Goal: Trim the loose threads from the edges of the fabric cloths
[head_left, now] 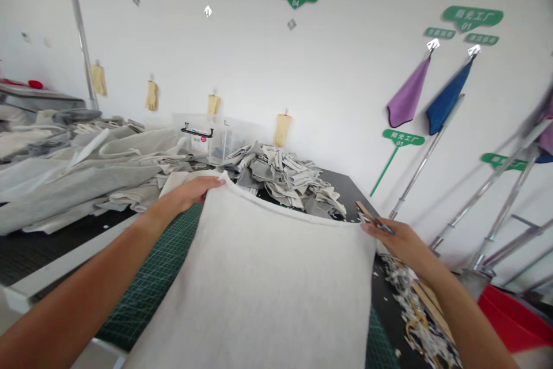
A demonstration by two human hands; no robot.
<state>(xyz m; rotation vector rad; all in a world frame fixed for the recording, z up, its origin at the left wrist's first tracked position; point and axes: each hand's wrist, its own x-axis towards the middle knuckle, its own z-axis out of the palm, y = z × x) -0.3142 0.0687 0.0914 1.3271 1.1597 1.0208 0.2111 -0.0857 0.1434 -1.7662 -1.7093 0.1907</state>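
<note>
Over green cutting mat [149, 271]: white cloth [285, 288], far corners pinched by left hand [199, 189] and right hand [400, 238], seemingly to spread it; slim tool [384, 225] also in right

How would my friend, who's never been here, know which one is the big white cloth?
Start at the green gridded cutting mat on the black table. Above it, the person's left hand and right hand hold up the large plain white cloth by its upper corners. Unlike the crumpled grey and white fabric pieces heaped behind it, it is spread wide between the hands.
</note>
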